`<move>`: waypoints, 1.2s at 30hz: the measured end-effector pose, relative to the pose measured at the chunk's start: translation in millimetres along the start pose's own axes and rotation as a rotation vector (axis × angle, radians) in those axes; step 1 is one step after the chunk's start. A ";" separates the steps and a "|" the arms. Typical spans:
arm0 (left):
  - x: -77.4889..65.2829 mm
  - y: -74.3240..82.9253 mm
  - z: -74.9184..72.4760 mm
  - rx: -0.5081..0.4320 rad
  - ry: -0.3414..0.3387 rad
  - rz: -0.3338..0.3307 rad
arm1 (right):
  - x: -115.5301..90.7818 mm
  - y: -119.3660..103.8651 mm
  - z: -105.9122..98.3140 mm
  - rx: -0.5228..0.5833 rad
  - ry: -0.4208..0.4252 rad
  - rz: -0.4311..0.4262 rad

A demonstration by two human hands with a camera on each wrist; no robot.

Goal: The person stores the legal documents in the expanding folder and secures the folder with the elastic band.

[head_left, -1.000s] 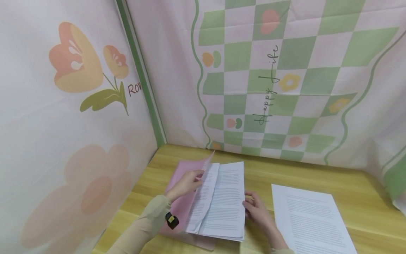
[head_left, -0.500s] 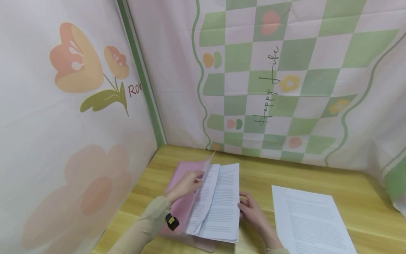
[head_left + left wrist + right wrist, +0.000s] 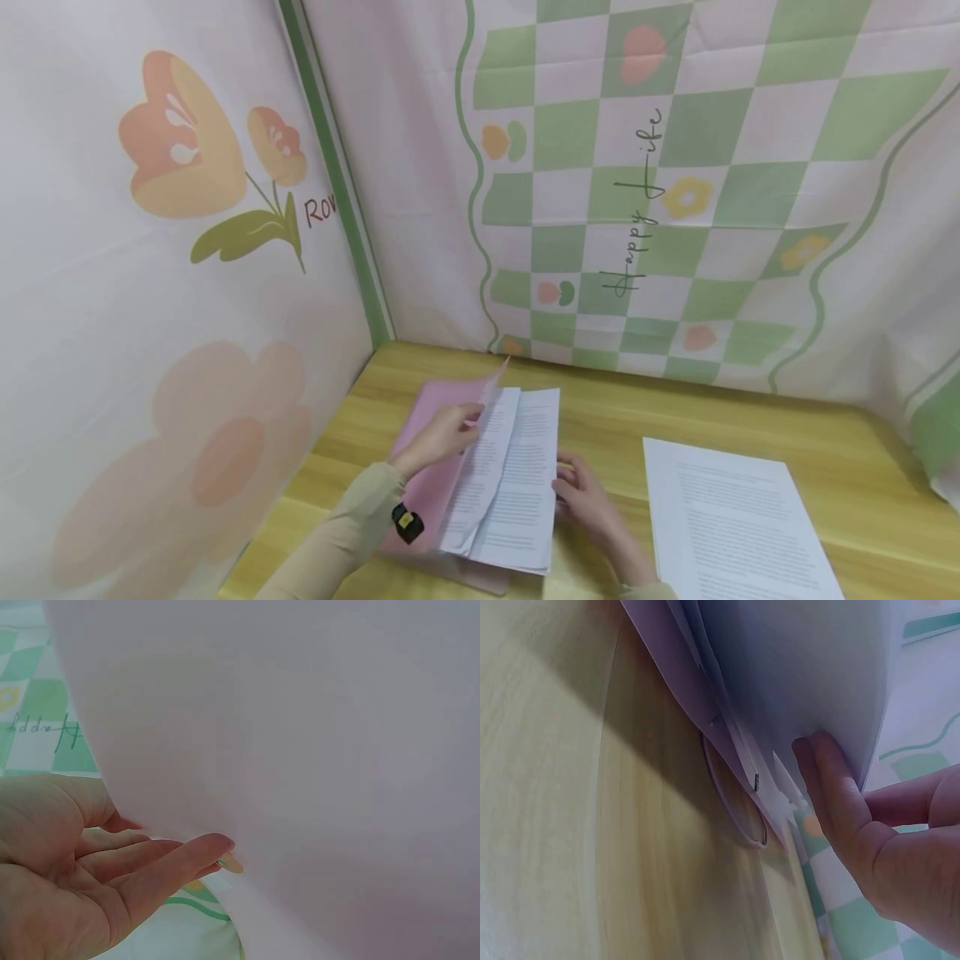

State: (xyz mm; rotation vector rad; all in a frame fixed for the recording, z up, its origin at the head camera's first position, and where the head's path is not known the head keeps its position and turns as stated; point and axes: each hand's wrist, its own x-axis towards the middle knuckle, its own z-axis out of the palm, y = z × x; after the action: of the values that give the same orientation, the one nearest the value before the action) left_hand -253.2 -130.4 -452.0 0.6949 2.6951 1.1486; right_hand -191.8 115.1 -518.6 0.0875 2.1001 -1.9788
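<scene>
A pink folder [image 3: 431, 492] lies at the left of the wooden table, its cover raised. My left hand [image 3: 444, 433] pinches that cover's free edge; in the left wrist view the pale pink cover [image 3: 300, 735] fills most of the picture, with thumb and fingers at its border. Printed sheets [image 3: 519, 492] sit partly inside the folder, one leaf [image 3: 487, 467] curling over the others along the left. My right hand [image 3: 588, 504] grips the sheets' right edge, fingers underneath and thumb on the other side. From the right wrist, the sheets' underside [image 3: 802, 667] shows above the table.
Another printed sheet [image 3: 738, 525] lies flat on the table [image 3: 600, 417] to the right. A thin pink loop [image 3: 718, 787] hangs out under the folder's edge. Behind the table hangs a green checked cloth [image 3: 630, 208]; a flowered cloth [image 3: 187, 292] borders the left.
My right hand has moved left, sliding the printed sheets further under the raised pink cover. The left hand and the lone sheet at the right have stayed put.
</scene>
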 end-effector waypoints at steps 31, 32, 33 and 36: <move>-1.3 2.2 0.8 -0.007 0.009 -0.004 | 3.3 -6.3 23.4 0.062 -0.133 -0.083; -1.0 2.4 0.7 -0.004 0.009 -0.004 | 3.2 -6.4 23.5 0.062 -0.136 -0.083; -0.8 2.7 0.6 -0.002 0.009 -0.003 | 3.2 -6.5 23.8 0.062 -0.138 -0.082; -0.1 3.3 0.5 0.004 0.011 0.000 | 3.5 -6.9 24.8 0.065 -0.150 -0.079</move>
State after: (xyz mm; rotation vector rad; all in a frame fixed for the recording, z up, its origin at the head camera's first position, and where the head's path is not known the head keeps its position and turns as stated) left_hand -251.8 -128.1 -450.0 0.6909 2.7075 1.1508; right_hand -193.1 89.6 -513.8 -0.1304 1.9736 -2.0307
